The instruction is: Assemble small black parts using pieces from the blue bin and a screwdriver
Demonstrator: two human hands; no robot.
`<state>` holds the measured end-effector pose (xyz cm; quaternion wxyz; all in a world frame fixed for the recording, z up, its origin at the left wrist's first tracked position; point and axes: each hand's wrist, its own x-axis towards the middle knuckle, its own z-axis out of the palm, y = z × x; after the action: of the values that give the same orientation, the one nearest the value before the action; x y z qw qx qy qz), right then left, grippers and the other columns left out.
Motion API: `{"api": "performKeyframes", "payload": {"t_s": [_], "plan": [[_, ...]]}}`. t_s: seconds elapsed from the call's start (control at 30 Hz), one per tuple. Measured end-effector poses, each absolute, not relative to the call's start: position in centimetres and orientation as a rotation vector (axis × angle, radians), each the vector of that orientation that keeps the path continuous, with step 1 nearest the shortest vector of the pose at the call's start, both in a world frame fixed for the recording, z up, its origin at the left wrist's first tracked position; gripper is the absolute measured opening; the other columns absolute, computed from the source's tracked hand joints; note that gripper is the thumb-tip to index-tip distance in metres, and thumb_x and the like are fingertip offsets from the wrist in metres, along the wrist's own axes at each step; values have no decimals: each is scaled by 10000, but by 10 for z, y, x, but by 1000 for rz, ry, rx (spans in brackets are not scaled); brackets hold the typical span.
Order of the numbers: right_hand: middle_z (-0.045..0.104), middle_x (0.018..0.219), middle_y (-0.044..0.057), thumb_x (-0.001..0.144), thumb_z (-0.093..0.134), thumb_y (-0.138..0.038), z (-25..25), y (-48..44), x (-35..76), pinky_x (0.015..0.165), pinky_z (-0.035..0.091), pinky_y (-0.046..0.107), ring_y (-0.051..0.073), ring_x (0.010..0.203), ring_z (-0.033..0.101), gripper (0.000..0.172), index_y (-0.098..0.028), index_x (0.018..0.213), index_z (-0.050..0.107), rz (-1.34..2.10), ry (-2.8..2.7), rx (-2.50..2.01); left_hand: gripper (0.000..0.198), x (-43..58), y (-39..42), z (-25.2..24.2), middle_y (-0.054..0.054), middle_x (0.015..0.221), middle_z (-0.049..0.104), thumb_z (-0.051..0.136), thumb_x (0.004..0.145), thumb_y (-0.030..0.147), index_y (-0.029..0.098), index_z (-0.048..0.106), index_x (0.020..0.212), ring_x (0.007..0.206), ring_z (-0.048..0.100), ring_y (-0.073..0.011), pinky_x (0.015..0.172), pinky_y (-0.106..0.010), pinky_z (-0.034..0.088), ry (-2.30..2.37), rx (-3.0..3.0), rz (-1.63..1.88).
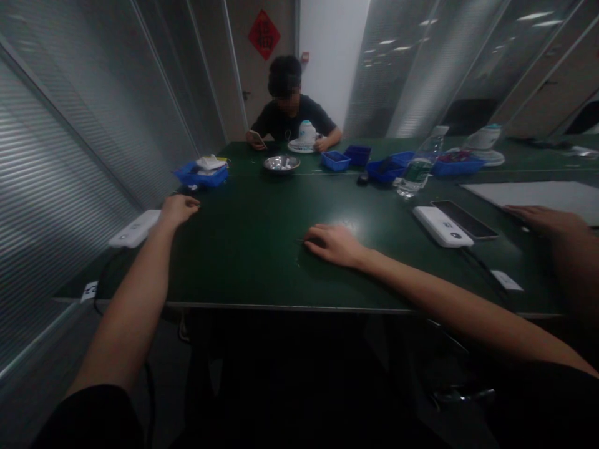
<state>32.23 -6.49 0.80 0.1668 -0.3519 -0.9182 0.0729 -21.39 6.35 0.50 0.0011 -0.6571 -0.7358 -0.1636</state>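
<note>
My left hand (179, 209) rests over the table's left side, fingers curled and pinched together. Whatever they hold, if anything, is too small and dim to name. A white power bank (135, 229) with a black cable lies just beside that wrist, and a blue tray (202, 175) with crumpled white material sits beyond the hand. Near the middle of the green table (253, 249), my right hand (337, 245) lies low with its fingers bent and closed. A faint thin line shows at its fingertips, too blurred to identify.
Across the table sits a person (292, 115) with a phone. A metal bowl (281, 164), blue trays (336, 160), a water bottle (421, 165), another white power bank (442, 226) and a dark phone (463, 219) stand around. Another person's hand (545, 218) is at right.
</note>
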Motion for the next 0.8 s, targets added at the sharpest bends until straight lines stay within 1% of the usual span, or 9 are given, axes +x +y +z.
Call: {"api": "performKeyframes", "payload": {"t_s": [0.07, 0.2, 0.3, 0.43, 0.57, 0.67, 0.73, 0.8], "plan": [[708, 1125, 77, 1072, 545, -386, 8, -65, 322, 685, 379, 291, 154, 768, 590, 275, -191, 1197, 694, 206, -2613, -1000, 295, -214, 63, 4, -93, 1046, 807, 695, 853, 238, 189, 836, 1107, 987, 747, -281, 950, -360, 554, -2311, -2061, -516], [707, 1108, 78, 1070, 551, -386, 9, -66, 323, 680, 377, 290, 152, 753, 581, 271, -192, 1193, 695, 209, -2616, -1000, 260, -212, 63, 5, -87, 1087, 804, 689, 880, 230, 220, 841, 1091, 1021, 738, -286, 985, -382, 543, -2282, -2057, -517], [709, 1095, 77, 1067, 554, -377, 9, -65, 322, 686, 379, 292, 156, 759, 582, 262, -192, 1187, 694, 203, -2609, -993, 237, -210, 60, 8, -97, 1100, 794, 702, 902, 255, 199, 838, 1088, 1025, 725, -281, 965, -370, 538, -2267, -2033, -551], [709, 1099, 77, 1066, 550, -389, 7, -64, 322, 684, 374, 292, 154, 750, 578, 270, -194, 1182, 696, 196, -2613, -996, 280, -205, 56, 10, -112, 1140, 774, 672, 946, 254, 146, 798, 1172, 1024, 696, -242, 967, -340, 514, -2232, -1942, -703], [710, 1108, 80, 1066, 546, -385, 7, -64, 322, 689, 380, 293, 155, 750, 582, 271, -195, 1194, 691, 202, -2621, -1003, 317, -202, 54, 10, -97, 1112, 766, 645, 978, 207, 117, 740, 1267, 955, 668, -185, 971, -303, 495, -2250, -1817, -927], [710, 1113, 83, 1070, 538, -385, 9, -65, 322, 696, 391, 293, 159, 769, 595, 278, -189, 1192, 692, 210, -2618, -1001, 317, -205, 54, 8, -90, 1101, 762, 617, 1007, 195, 123, 731, 1294, 966, 663, -176, 998, -294, 481, -2258, -1791, -1009], [709, 1114, 83, 1073, 534, -391, 9, -65, 322, 692, 392, 293, 160, 771, 596, 286, -187, 1193, 694, 207, -2614, -1004, 315, -208, 56, 6, -99, 1105, 762, 600, 1026, 210, 111, 735, 1293, 986, 672, -177, 984, -281, 487, -2278, -1798, -1026], [709, 1118, 82, 1072, 535, -394, 10, -65, 322, 691, 390, 293, 161, 780, 598, 288, -189, 1197, 694, 207, -2615, -1007, 322, -212, 58, 4, -114, 1116, 762, 626, 1018, 235, 91, 740, 1283, 985, 678, -182, 959, -279, 498, -2306, -1802, -1016]]}}
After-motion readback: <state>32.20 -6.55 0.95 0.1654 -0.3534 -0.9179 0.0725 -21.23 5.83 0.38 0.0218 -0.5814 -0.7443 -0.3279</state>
